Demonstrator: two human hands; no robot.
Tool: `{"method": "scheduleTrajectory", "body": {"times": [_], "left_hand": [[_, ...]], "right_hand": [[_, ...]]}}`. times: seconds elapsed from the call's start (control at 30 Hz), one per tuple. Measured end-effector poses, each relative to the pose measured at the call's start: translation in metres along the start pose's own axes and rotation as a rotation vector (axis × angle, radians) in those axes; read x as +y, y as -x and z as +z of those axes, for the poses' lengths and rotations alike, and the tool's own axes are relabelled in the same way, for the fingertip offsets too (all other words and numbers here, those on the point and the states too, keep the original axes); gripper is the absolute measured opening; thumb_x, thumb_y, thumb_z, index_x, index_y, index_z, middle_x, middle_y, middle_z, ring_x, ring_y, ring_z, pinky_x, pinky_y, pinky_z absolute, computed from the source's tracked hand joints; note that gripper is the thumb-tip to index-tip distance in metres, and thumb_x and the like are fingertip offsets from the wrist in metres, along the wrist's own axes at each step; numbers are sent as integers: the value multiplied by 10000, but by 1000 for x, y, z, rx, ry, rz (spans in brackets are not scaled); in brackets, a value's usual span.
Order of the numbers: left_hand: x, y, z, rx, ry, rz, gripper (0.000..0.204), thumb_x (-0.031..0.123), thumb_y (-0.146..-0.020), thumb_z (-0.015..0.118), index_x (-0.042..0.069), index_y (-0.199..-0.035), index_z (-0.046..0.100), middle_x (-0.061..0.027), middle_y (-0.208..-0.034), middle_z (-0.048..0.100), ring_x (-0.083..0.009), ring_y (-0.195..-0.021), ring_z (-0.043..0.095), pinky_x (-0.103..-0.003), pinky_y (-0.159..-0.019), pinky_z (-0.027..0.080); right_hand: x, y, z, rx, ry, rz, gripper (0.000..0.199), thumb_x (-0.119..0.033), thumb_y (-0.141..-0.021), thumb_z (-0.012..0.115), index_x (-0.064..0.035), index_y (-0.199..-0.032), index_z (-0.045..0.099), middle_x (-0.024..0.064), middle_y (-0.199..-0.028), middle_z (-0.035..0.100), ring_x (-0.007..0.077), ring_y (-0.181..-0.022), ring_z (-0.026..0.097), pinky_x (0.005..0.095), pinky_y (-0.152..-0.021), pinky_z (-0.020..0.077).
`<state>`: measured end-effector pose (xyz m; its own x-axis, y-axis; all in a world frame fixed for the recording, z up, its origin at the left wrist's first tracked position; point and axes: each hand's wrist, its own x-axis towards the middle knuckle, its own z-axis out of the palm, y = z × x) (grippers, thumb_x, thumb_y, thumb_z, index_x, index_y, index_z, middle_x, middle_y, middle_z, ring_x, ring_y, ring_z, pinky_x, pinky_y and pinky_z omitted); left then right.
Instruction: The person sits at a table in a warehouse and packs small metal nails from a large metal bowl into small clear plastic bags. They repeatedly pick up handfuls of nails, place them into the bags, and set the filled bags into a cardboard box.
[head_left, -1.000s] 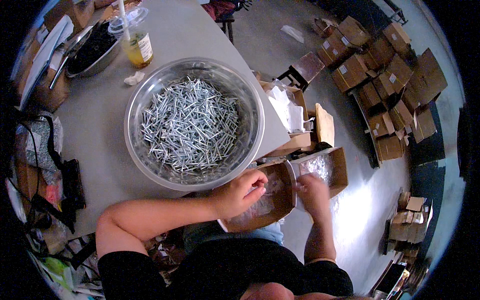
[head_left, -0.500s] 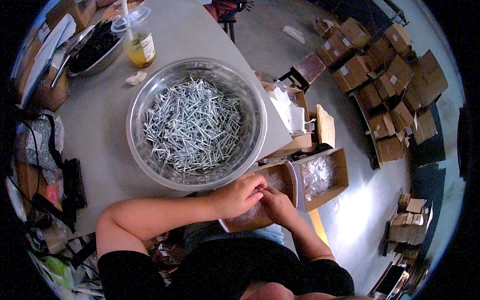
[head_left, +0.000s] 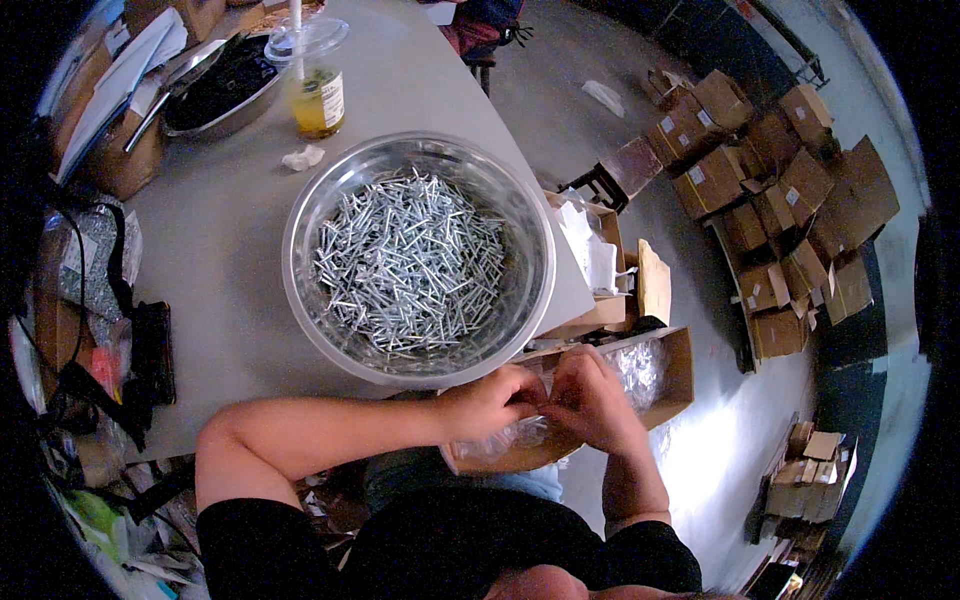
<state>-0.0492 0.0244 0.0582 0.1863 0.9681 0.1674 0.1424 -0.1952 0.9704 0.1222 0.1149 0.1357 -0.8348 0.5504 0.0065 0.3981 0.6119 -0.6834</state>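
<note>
Hands first: my left hand (head_left: 492, 400) and right hand (head_left: 590, 400) are together just below the bowl's near rim, fingertips touching, both pinched on a small clear plastic bag (head_left: 505, 438). Both are clenched on the bag, w/ the film bunched under my left palm. Can't tell what's inside it; too crumpled and glary. The bag sits over the open cardboard box (head_left: 668, 375) on my lap side, which already holds more clear bags (head_left: 640, 362) toward its far end.

Next out, the big steel bowl (head_left: 300, 285) on the grey table (head_left: 230, 250), touching nothing but the tabletop, edge of the table just past it on the right. It's loaded w/ silver screws (head_left: 405, 265), heaped across the whole bottom.

Judging by that: a few bags done and in the box, one in hand, most of the screws not yet bagged. So early-to-mid, lots left.

Right of the bowl, a 2nd open box w/ white paper (head_left: 590, 250). Farther up the table: crumpled tissue (head_left: 303, 157), a drink cup w/ lid and straw (head_left: 315, 85), a dark tray (head_left: 215, 95). Well apart on the floor, stacked cartons (head_left: 780, 190).
</note>
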Motion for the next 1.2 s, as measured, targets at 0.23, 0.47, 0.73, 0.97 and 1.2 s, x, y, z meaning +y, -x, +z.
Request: {"method": "scheduleTrajectory", "body": {"times": [0.23,0.47,0.73,0.97,1.2], "left_hand": [[-3,4,6,-73,-189,-29,215,196,-862,606,34,-984,674,-166,-984,666,-295,-966,633,-411,-858,474],[-9,9,21,38,-112,11,231,219,-882,597,34,-994,677,-161,-992,673,-285,-985,634,-401,-875,472],[-20,7,23,124,-21,24,252,246,-905,586,35,-1006,680,-155,-1001,681,-275,-1007,635,-390,-895,470],[-20,3,19,-4,16,-5,239,253,-898,618,30,-963,677,-132,-926,683,-243,-928,644,-359,-863,477],[8,-3,-4,-92,24,-115,227,235,-842,698,15,-869,647,-106,-847,661,-208,-806,633,-329,-762,484]], "right_hand": [[-53,-53,-28,-24,227,-476,472,-196,-713,783,-66,-1137,619,108,-1043,621,306,-968,611,392,-823,497],[-82,-98,12,-262,421,-592,469,-406,-743,687,-94,-1088,633,101,-1048,638,288,-964,620,399,-792,506],[-70,-90,-8,-293,196,-596,288,-174,-727,666,-65,-994,668,107,-993,664,299,-919,653,392,-777,539],[-64,-87,-25,-214,55,-618,223,-32,-682,711,-39,-905,719,91,-924,712,275,-880,683,368,-750,547],[-56,-91,-19,2,-105,-617,211,22,-697,714,-36,-900,720,88,-897,715,250,-827,682,336,-715,541]]}}
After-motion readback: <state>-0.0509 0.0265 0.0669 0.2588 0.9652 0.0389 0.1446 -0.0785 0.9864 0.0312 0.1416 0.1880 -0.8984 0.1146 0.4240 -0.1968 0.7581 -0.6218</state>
